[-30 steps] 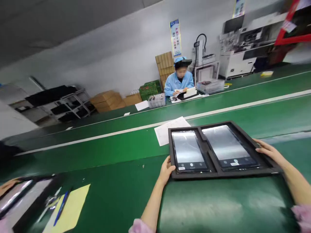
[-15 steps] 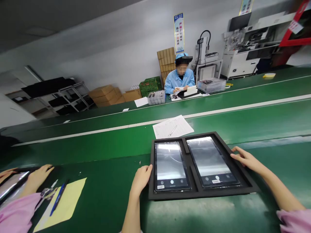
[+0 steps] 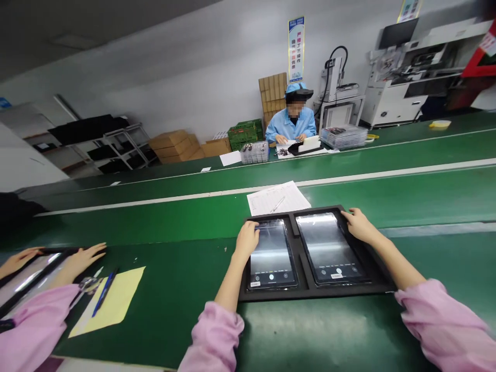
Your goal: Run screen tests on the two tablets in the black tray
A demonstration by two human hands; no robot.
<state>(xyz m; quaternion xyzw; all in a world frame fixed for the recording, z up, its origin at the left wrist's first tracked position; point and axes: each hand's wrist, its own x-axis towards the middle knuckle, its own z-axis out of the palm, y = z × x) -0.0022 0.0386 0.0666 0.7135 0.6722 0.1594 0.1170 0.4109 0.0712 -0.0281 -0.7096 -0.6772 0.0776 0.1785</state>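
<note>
Near right: one black tray (image 3: 310, 294), two tablets (image 3: 273, 253) (image 3: 329, 248) inside, one left hand (image 3: 247, 241) and one right hand (image 3: 361, 226) touching. Near left: one co-worker (image 3: 36, 325), two hands (image 3: 19, 261) (image 3: 79, 264) showing, one yellow sheet (image 3: 126, 297). Just beyond the tray: one pen (image 3: 278, 204) on white paper (image 3: 296, 199). Far: one person in blue (image 3: 276, 126), two wall posters (image 3: 296, 49) (image 3: 408, 9). Far right: one monitor (image 3: 398, 34). Far left: cardboard boxes (image 3: 170, 147), too overlapped to count.

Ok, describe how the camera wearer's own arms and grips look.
The left sleeve and right sleeve are pink, loose and creased, ending partway along the forearms. The left grip and right grip are bare hands: no gloves, watch or bracelet visible.
</note>
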